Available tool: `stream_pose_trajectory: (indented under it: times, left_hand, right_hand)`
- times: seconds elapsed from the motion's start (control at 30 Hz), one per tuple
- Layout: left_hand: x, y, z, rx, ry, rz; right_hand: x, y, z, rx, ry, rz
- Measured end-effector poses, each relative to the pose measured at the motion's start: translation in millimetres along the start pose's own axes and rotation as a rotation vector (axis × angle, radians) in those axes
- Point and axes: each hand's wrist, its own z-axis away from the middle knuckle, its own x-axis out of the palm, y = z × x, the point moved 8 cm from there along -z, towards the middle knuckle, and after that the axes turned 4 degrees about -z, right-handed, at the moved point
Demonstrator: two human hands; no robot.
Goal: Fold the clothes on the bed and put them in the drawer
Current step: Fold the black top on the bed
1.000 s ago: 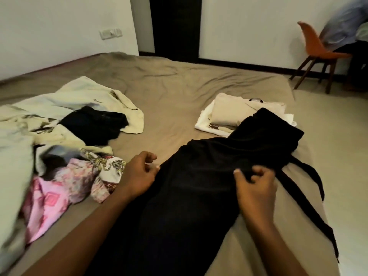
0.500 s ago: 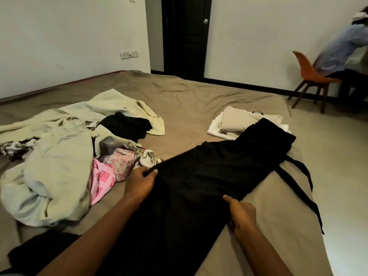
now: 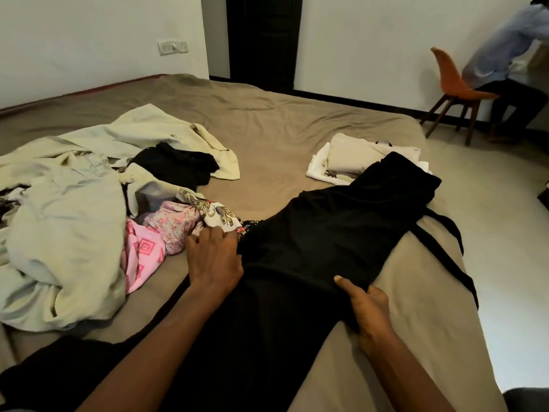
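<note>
A black garment (image 3: pixel 326 233) is spread on the bed (image 3: pixel 267 129), seemingly for smoothing: its right edge is pinched by the right hand (image 3: pixel 368 307), its left edge pressed under the flat left hand (image 3: pixel 214 260).

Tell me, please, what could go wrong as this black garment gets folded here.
1. The far end of the black garment lies over the folded stack; pulling it may disturb that stack.
2. Its straps trail over the edge of the bed and could drag or tangle.
3. The left hand sits against the elephant-print cloth, which might get caught in the fold.
</note>
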Motion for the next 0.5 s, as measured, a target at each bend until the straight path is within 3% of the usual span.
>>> stream_pose_trajectory:
  times: [0.07, 0.17, 0.3, 0.37, 0.5]
  left_hand:
    - [-6.9, 12.3, 0.6, 0.061, 0.042, -0.021]
    - [8.9, 9.0, -10.1, -0.045, -0.179, 0.058]
    - [17.6, -8.3, -33.9, -0.174, -0.232, 0.436]
    - [24.3, -21.6, -46.1, -0.282, -0.292, 0.627]
    - [34.7, -18.5, -59.8, -0.362, -0.548, 0.847]
  right_hand:
    - [1.0, 0.2, -1.6, 0.051, -0.041, 0.005]
    - [-3.1, 5.9, -11.9, 0.117, -0.038, 0.079]
    - [-4.9, -2.9, -15.7, -0.129, 0.001, 0.645]
    - [1.4, -6.0, -12.5, -0.206, -0.026, 0.812]
    - [15.4, -3.9, -22.2, -0.093, -0.179, 0.626]
